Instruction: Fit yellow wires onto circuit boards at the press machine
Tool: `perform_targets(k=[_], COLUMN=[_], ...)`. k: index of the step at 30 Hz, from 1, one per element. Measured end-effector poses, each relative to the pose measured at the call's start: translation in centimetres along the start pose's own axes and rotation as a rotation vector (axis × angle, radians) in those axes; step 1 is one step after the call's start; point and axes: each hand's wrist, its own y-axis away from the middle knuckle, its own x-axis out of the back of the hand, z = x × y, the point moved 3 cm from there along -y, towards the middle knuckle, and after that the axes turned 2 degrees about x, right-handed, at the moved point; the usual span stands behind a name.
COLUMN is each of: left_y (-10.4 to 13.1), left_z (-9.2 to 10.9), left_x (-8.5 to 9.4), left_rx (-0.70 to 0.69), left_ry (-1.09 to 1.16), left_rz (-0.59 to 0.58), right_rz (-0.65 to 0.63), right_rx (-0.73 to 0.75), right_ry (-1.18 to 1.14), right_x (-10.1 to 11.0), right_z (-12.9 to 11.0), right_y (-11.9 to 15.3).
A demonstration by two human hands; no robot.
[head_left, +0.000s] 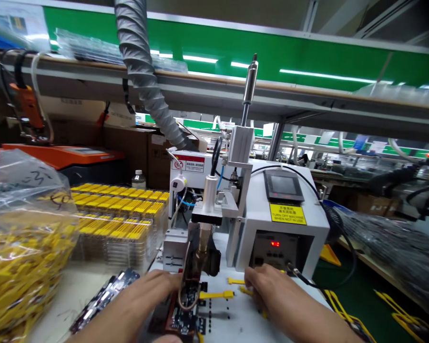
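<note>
My left hand (155, 288) reaches in from the lower left. Its fingers stretch out against the left side of a dark fixture, with the thumb apart at the bottom edge. A circuit board (186, 317) lies in that fixture, below the machine's metal press head (205, 238). A yellow flat cable (216, 295) sticks out from the board to the right. My right hand (266, 288) is curled over the white machine base, its fingertips closed on a small yellow cable piece (246, 289), partly hidden. Another yellow cable (236, 281) lies just beside those fingers.
A clear bag of yellow parts (25, 267) and stacked trays of yellow pieces (117, 205) stand left. Dark boards (105, 295) lie near my left forearm. The machine's control box (282, 214) rises behind my right hand. A grey hose (139, 62) hangs above.
</note>
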Motion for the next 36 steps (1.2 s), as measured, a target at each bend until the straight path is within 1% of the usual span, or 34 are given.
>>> perform_targets(k=[3, 6, 8, 10, 12, 14, 16, 18, 21, 23, 26, 31, 33, 36], left_y=[-0.6, -1.3, -1.6, -1.8, -1.8, -1.7, -1.6, -1.7, -1.9, -2.0, -2.0, -2.0, -2.1, -2.2], left_z=[1.7, 2.6, 2.7, 2.6, 2.6, 2.7, 2.8, 2.9, 2.9, 3.0, 3.1, 3.4, 3.2, 2.8], left_x=[-0.3, -0.5, -0.8, -1.1, -1.3, -1.5, -1.5, -1.5, -1.6, -1.6, -1.4, -1.1, -1.3, -1.9], left_rx=[-0.119, -0.162, -0.166, -0.162, -0.152, -0.163, -0.176, -0.187, -0.196, -0.197, -0.199, -0.214, -0.208, -0.232], left_ry=[-0.118, -0.213, -0.242, -0.242, -0.245, -0.259, -0.279, -0.295, -0.297, -0.289, -0.279, -0.272, -0.278, -0.302], left_rz=[0.088, 0.139, 0.172, 0.19, 0.185, 0.158, 0.118, 0.118, 0.148, 0.158, 0.175, 0.203, 0.197, 0.195], right_rz=[0.06, 0.135, 0.223, 0.359, 0.46, 0.494, 0.533, 0.612, 0.682, 0.719, 0.743, 0.691, 0.662, 0.653], right_rx=[0.051, 0.013, 0.022, 0.129, 0.288, 0.444, 0.564, 0.62, 0.613, 0.62, 0.635, 0.601, 0.593, 0.599], right_ry=[0.019, 0.045, 0.057, 0.018, -0.123, -0.302, -0.434, -0.505, -0.528, -0.506, -0.463, -0.458, -0.464, -0.447], right_x=[0.1, 0.3, 0.6, 1.1, 1.5, 1.5, 1.0, 0.2, -1.5, -2.3, -2.8, -2.6, -2.6, -2.6], right_z=[-0.4, -0.2, -0.1, -0.4, -1.2, -2.1, -3.0, -3.6, -3.9, -3.9, -3.8, -3.5, -3.5, -3.4], right_y=[-0.2, -0.1, 0.2, 0.6, 1.0, 1.1, 0.7, 0.0, -1.1, -1.4, -1.3, -1.2, -1.3, -1.4])
